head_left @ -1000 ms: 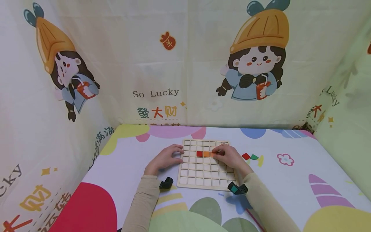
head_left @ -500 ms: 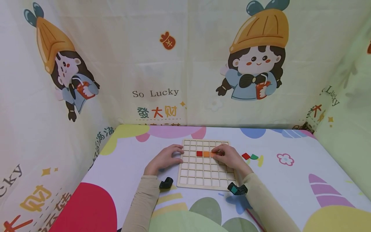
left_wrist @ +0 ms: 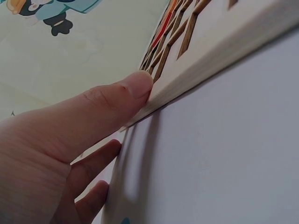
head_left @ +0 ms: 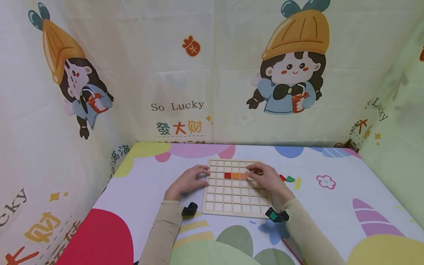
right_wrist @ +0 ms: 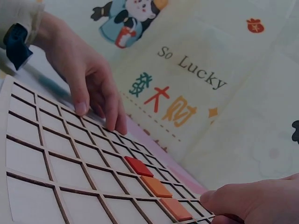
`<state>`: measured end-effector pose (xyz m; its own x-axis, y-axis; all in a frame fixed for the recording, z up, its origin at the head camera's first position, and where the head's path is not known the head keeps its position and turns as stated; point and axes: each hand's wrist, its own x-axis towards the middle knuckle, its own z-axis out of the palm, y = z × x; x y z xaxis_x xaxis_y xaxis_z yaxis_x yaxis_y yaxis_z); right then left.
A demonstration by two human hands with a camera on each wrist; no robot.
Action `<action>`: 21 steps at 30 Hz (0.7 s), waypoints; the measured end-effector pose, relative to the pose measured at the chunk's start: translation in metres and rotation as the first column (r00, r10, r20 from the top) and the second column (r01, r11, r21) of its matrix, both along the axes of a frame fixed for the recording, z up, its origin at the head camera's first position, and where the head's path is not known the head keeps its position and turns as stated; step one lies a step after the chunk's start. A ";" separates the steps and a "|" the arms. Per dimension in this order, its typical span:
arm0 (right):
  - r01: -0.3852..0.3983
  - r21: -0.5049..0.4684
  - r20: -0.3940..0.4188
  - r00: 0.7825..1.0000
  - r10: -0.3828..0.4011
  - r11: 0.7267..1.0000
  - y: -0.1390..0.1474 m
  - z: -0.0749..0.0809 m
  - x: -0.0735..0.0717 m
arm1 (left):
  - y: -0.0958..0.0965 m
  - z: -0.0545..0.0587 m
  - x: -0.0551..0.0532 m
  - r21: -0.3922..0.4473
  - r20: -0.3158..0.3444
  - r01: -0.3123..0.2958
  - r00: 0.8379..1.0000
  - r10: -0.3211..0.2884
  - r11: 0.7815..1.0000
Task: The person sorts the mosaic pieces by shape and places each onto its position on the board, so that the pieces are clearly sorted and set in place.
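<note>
A square wooden grid board [head_left: 219,212] lies on the table. Side by side in one of its rows sit a red tile [head_left: 228,176], an orange tile [head_left: 236,176] and a lighter orange tile [head_left: 243,176]. My left hand [head_left: 189,179] rests at the board's left edge; in the left wrist view its thumb [left_wrist: 138,85] touches the rim. Just right of the lighter orange tile, my right hand [head_left: 267,177] hovers over the board with fingers loosely bent. In the right wrist view that tile [right_wrist: 176,209] lies apart from the right thumb, and nothing shows in the hand.
Right of the board lie a red piece [head_left: 282,177], partly behind the right hand, and a green rounded piece [head_left: 290,179]. A printed cloth covers the table [head_left: 318,213]. Behind it hangs a patterned curtain [head_left: 232,84].
My right hand has let go of the lighter orange tile and drawn back slightly to the right, leaving the tile uncovered in its cell. The left hand has stayed put.
</note>
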<state>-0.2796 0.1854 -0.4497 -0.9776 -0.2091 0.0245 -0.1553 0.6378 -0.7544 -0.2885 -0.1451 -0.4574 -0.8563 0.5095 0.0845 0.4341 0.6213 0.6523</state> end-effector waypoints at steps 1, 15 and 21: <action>0.003 0.001 0.001 1.000 -0.003 1.000 0.002 0.001 0.001 | 0.000 0.000 0.000 0.001 0.002 0.000 1.000 0.000 1.000; 0.009 0.044 -0.022 1.000 -0.008 0.999 0.045 0.013 0.021 | 0.001 0.000 0.000 0.007 0.002 -0.008 1.000 0.008 1.000; 0.031 0.092 0.079 0.996 -0.038 0.995 0.068 0.021 0.028 | 0.001 0.001 0.001 0.014 0.003 -0.008 1.000 0.008 1.000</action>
